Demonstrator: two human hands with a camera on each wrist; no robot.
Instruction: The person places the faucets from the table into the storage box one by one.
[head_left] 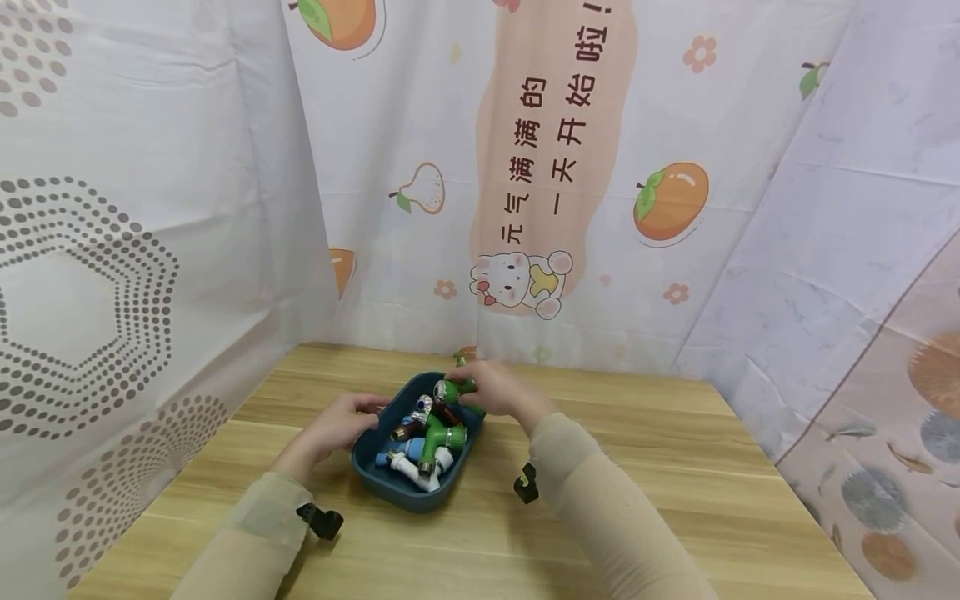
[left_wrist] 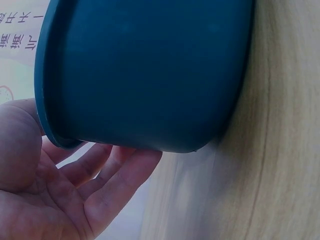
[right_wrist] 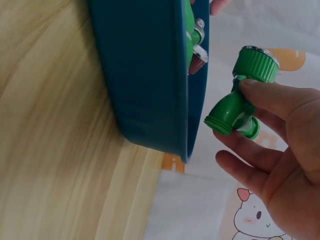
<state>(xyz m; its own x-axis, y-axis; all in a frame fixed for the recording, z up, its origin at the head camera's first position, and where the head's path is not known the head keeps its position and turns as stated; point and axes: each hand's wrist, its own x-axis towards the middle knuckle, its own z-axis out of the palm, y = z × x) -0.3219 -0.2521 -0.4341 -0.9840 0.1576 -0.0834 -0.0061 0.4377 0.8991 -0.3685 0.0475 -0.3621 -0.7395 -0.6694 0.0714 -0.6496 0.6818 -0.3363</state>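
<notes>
A dark blue basin point(head_left: 405, 498) stands on the table, holding several pipe fittings. Among them are a green Y-shaped hose connector point(head_left: 437, 435), a white fitting point(head_left: 410, 470), a blue one point(head_left: 414, 450) and a brown and chrome one point(head_left: 407, 429). My left hand point(head_left: 337, 427) holds the basin's left side, fingertips against its outer wall and thumb at the rim. In the right wrist view, my right hand point(right_wrist: 280, 135) pinches another green hose connector point(right_wrist: 232, 107) between thumb and fingers. It has a ribbed collar and a threaded end, and is raised above the basin's far right rim.
The wooden table point(head_left: 615, 483) extends on both sides of the basin. A printed curtain point(head_left: 420, 275) hangs along the table's back edge, with more fabric at left and right. Small black devices point(head_left: 321, 521) are strapped at both wrists.
</notes>
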